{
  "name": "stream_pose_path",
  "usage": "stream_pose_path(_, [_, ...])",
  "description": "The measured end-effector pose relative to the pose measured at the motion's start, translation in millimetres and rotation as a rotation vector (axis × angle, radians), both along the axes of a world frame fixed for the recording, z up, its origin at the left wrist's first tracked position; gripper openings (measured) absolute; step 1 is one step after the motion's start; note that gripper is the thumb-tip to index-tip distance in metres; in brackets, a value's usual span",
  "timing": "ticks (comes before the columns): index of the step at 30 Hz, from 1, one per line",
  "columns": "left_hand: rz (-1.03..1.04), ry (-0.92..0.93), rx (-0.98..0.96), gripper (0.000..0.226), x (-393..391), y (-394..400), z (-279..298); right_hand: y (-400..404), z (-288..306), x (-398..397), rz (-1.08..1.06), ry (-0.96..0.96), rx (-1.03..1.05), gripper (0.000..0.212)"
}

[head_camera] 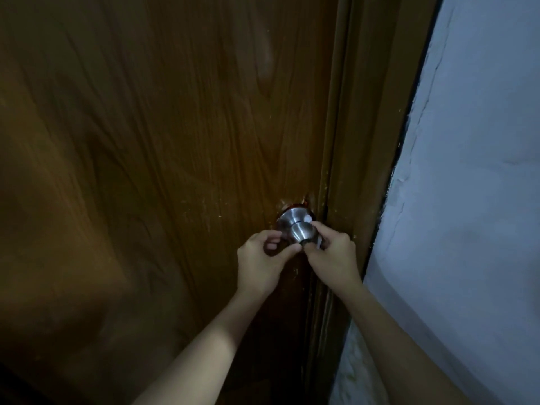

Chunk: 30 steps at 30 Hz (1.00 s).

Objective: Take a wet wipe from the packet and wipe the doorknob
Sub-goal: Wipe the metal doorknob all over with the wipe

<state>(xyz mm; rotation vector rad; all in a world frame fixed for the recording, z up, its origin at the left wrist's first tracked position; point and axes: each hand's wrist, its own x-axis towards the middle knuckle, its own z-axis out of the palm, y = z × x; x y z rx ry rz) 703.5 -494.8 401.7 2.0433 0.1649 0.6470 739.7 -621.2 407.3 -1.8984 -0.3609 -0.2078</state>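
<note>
Dim wooden door point(146, 141); doorknob point(298, 229) axis toward camera, between left hand point(260, 261) curled, empty-looking, and right hand point(330, 255) pinching wet wipe point(319, 243).

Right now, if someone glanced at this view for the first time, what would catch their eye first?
Probably the shiny silver metal doorknob near the right edge of the brown wood-grain door, with both bare hands closed in on it. The left hand pinches at its left side, while the right hand holds a small white wipe against its right side. A pale blue-white wall fills the right.
</note>
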Motion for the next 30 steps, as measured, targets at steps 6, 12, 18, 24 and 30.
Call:
stream_pose_path(6, [0.013,0.022,0.002,0.043,-4.8,7.2,-2.1,3.2,6.9,-4.1,0.221,0.688,0.834,0.019])
stream_pose_path(12, [0.031,0.113,0.039,0.036,-8.2,21.6,-4.7,8.3,10.6,-3.9,0.317,0.993,1.500,0.045])
stream_pose_path(18, [0.007,0.128,0.010,0.032,-11.2,27.8,-4.3,10.0,7.8,-6.3,0.362,0.996,1.537,0.051])
stream_pose_path(24, [-0.239,0.088,-0.110,0.031,-16.9,11.8,10.3,9.5,-0.6,-15.6,0.380,0.976,1.279,0.039])
stream_pose_path(30, [-0.206,0.015,-0.142,0.020,-14.4,3.3,4.7,2.1,3.7,-24.1,0.245,0.878,0.823,0.026])
